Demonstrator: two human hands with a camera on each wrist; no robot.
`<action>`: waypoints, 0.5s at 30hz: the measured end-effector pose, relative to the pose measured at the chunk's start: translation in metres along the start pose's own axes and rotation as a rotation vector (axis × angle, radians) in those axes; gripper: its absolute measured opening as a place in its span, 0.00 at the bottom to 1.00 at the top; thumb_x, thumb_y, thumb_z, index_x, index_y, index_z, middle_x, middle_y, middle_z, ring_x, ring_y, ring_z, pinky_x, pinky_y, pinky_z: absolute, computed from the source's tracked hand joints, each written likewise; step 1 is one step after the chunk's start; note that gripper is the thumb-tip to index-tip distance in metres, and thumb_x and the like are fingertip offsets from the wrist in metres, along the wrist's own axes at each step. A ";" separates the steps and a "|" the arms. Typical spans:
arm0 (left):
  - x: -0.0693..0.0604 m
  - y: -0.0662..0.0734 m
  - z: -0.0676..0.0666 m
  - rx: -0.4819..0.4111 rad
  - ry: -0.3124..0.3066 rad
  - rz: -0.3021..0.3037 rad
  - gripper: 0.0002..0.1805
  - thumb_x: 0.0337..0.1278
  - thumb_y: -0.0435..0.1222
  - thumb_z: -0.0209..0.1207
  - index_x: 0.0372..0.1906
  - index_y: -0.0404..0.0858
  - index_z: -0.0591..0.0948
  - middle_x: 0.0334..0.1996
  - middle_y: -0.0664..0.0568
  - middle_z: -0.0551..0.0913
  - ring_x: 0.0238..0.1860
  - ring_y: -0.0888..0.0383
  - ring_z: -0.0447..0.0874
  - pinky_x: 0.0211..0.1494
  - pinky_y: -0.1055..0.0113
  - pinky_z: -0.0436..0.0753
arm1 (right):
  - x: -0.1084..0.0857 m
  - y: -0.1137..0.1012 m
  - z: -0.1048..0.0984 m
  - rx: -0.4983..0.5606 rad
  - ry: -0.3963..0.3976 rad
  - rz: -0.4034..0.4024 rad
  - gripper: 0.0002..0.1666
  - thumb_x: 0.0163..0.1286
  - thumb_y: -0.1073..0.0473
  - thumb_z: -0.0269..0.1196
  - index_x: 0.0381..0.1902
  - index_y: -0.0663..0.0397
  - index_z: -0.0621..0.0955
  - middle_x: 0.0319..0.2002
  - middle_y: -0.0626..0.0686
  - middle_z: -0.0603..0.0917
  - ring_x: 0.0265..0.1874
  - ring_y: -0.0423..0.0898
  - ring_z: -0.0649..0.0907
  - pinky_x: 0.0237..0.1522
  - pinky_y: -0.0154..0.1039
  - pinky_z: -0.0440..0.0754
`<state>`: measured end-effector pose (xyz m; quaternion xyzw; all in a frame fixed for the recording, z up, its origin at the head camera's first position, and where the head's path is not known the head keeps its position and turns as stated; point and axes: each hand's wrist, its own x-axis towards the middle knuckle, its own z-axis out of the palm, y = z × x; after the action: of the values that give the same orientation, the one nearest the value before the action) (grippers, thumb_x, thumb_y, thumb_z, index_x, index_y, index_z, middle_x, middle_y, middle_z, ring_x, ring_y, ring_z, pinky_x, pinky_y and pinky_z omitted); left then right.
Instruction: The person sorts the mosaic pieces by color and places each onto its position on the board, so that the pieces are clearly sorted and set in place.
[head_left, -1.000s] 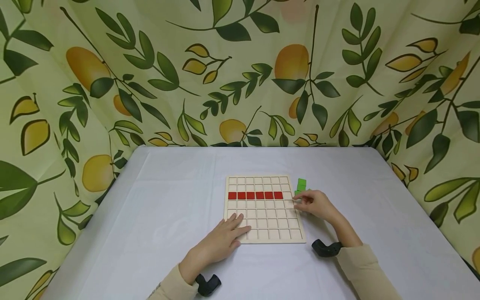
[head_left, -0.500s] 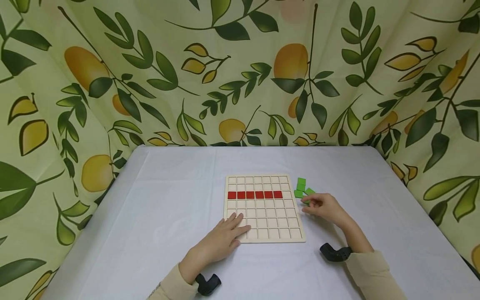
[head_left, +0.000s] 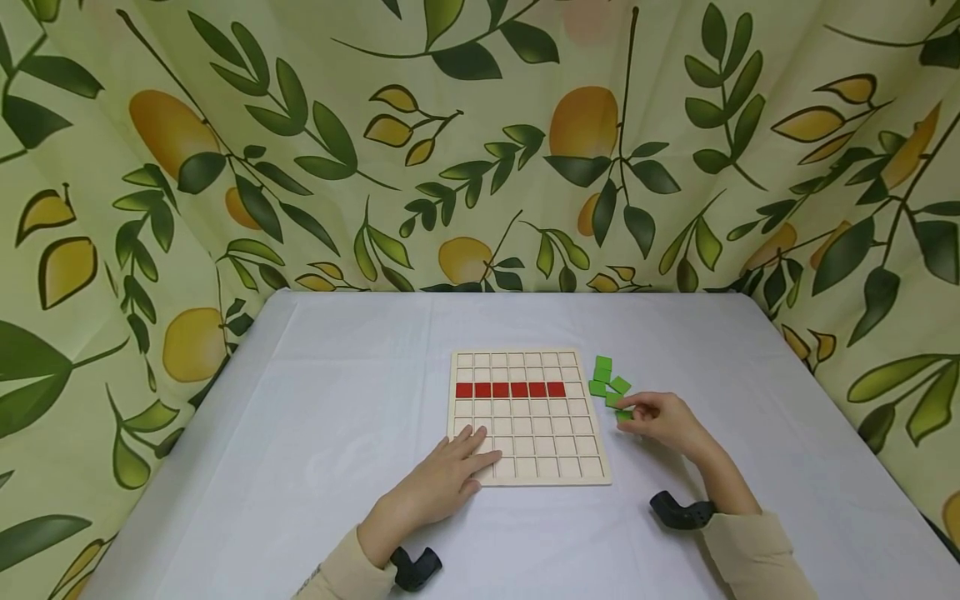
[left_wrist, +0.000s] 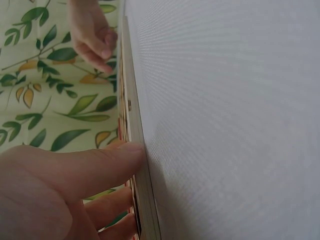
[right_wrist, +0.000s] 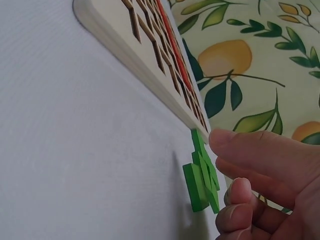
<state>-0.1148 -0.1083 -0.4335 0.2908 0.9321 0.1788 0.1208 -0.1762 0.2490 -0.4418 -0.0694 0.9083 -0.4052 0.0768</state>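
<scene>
Six red tiles (head_left: 519, 389) seated, end cell (head_left: 573, 390) bare; green tiles (head_left: 619, 385) unplaced. Left hand (head_left: 448, 468) spread on grid board (head_left: 522, 427); right hand (head_left: 663, 423) half-curled, grip unclear.

No words, numbers, brands or signs can be read in the three views. A small dark mark (head_left: 308, 579) stands on the person's left sleeve of beige fabric (head_left: 348, 568), by the lower edge of the head view; it is too small and blurred to tell whether it is lettering.
</scene>
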 end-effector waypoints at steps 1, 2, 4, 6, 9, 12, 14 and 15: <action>0.000 0.000 0.000 0.002 0.000 0.001 0.25 0.67 0.37 0.53 0.68 0.48 0.71 0.75 0.42 0.61 0.76 0.43 0.56 0.74 0.41 0.63 | 0.000 0.001 0.000 0.002 0.002 0.000 0.20 0.57 0.62 0.70 0.45 0.69 0.82 0.23 0.48 0.73 0.19 0.34 0.68 0.21 0.28 0.67; 0.000 0.000 0.000 0.003 0.001 0.001 0.25 0.67 0.37 0.53 0.68 0.48 0.71 0.75 0.42 0.61 0.76 0.42 0.56 0.74 0.41 0.63 | 0.000 0.002 0.000 0.008 0.002 0.002 0.20 0.57 0.62 0.70 0.45 0.69 0.82 0.23 0.48 0.73 0.19 0.34 0.68 0.21 0.28 0.67; 0.000 0.000 0.000 0.002 0.001 0.001 0.25 0.67 0.37 0.53 0.68 0.48 0.71 0.75 0.42 0.61 0.76 0.42 0.56 0.74 0.41 0.63 | -0.001 0.004 0.000 0.014 0.000 0.005 0.20 0.57 0.63 0.70 0.45 0.69 0.82 0.24 0.49 0.73 0.20 0.34 0.68 0.21 0.28 0.67; 0.000 0.000 0.000 -0.002 0.001 -0.001 0.25 0.67 0.37 0.53 0.68 0.48 0.71 0.75 0.42 0.61 0.76 0.42 0.56 0.74 0.41 0.63 | -0.001 0.005 -0.001 0.017 0.003 0.013 0.20 0.56 0.63 0.70 0.45 0.69 0.82 0.24 0.49 0.74 0.20 0.34 0.68 0.21 0.28 0.68; 0.000 0.000 0.000 -0.010 0.000 -0.006 0.25 0.67 0.37 0.53 0.68 0.48 0.71 0.75 0.43 0.60 0.77 0.42 0.56 0.74 0.41 0.62 | 0.000 0.008 -0.003 0.018 0.013 0.025 0.20 0.56 0.63 0.70 0.45 0.69 0.82 0.24 0.47 0.74 0.20 0.34 0.69 0.22 0.28 0.68; 0.000 0.000 0.000 -0.012 -0.004 -0.010 0.25 0.67 0.37 0.53 0.68 0.48 0.71 0.75 0.43 0.60 0.77 0.43 0.56 0.75 0.42 0.62 | 0.000 0.012 -0.004 0.017 0.018 0.024 0.20 0.55 0.64 0.70 0.45 0.70 0.82 0.23 0.47 0.74 0.20 0.33 0.68 0.22 0.28 0.68; 0.000 0.000 0.000 -0.013 -0.006 -0.011 0.25 0.67 0.37 0.53 0.68 0.49 0.71 0.75 0.43 0.60 0.77 0.43 0.55 0.75 0.42 0.62 | -0.001 0.014 -0.005 0.015 0.019 0.025 0.20 0.55 0.65 0.70 0.45 0.70 0.82 0.23 0.47 0.74 0.20 0.33 0.68 0.21 0.28 0.67; 0.000 0.000 0.000 -0.014 -0.006 -0.011 0.25 0.67 0.37 0.53 0.68 0.49 0.70 0.75 0.43 0.60 0.77 0.43 0.55 0.75 0.42 0.62 | -0.001 0.015 -0.005 0.016 0.019 0.029 0.20 0.55 0.65 0.69 0.45 0.70 0.82 0.23 0.48 0.74 0.20 0.33 0.68 0.21 0.28 0.68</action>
<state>-0.1146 -0.1083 -0.4336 0.2855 0.9321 0.1836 0.1266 -0.1774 0.2627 -0.4496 -0.0519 0.9066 -0.4121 0.0743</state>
